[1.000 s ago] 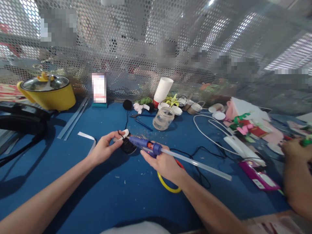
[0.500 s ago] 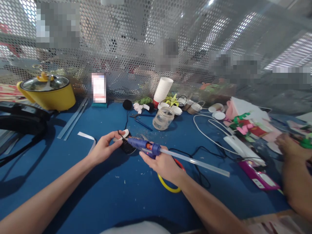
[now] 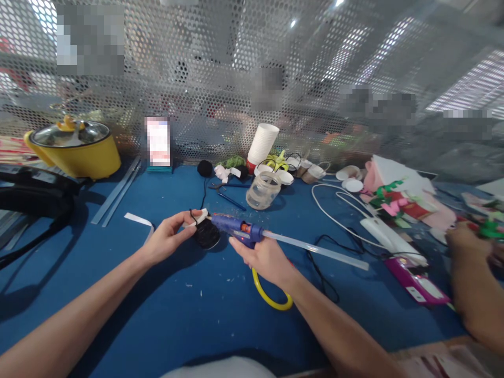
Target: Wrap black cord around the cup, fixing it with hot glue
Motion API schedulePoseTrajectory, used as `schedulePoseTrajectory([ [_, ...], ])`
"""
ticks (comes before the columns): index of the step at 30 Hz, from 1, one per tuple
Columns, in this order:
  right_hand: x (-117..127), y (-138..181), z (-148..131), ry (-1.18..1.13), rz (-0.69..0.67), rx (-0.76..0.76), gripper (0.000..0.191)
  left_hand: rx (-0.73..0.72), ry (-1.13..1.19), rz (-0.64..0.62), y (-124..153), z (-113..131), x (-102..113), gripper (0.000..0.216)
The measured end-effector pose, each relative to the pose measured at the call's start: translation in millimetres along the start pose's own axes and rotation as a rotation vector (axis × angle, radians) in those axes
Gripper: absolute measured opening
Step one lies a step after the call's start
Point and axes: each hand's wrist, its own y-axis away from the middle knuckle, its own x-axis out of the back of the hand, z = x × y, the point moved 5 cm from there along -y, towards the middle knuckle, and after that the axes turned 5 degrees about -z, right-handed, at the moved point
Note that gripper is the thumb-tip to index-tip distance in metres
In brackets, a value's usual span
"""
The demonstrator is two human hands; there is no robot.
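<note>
My left hand [image 3: 167,239] pinches a small white strip [image 3: 201,217] with black cord looped round it. Just below the strip sits a dark, rounded object [image 3: 207,234], seemingly wound with black yarn; whether the two are joined I cannot tell. A blue glue gun [image 3: 246,231] is gripped in my right hand [image 3: 271,261], its nozzle pointing left, close to the white strip. Out of the gun's back sticks a long clear glue stick [image 3: 318,251]. Under my right wrist lies a yellow ring-shaped handle or hoop [image 3: 271,302], partly hidden.
Ahead are pliers [image 3: 230,199], a clear plastic jar [image 3: 263,190], stacked paper cups [image 3: 263,144] and a black yarn ball [image 3: 205,168]. A yellow pot [image 3: 79,155] and a phone [image 3: 158,142] stand left. Cables, a purple power strip [image 3: 417,281] and another person's arm [image 3: 476,283] are right.
The glue gun has shifted slightly right and its nozzle has drawn back from the white strip, uncovering more of the dark object. My left hand stays nearly in place.
</note>
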Motion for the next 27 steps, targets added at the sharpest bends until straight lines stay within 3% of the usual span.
schedulePoseTrajectory([
  [19,-2.0,-0.1,4.0,-0.026,-0.075,-0.126,0.029,-0.02,0.031,-0.011,-0.5,-1.4,0.6,0.013],
  [27,-2.6,2.8,-2.1,0.027,-0.058,-0.06,0.024,-0.021,0.014,-0.022,-0.3,-0.9,0.2,0.012],
])
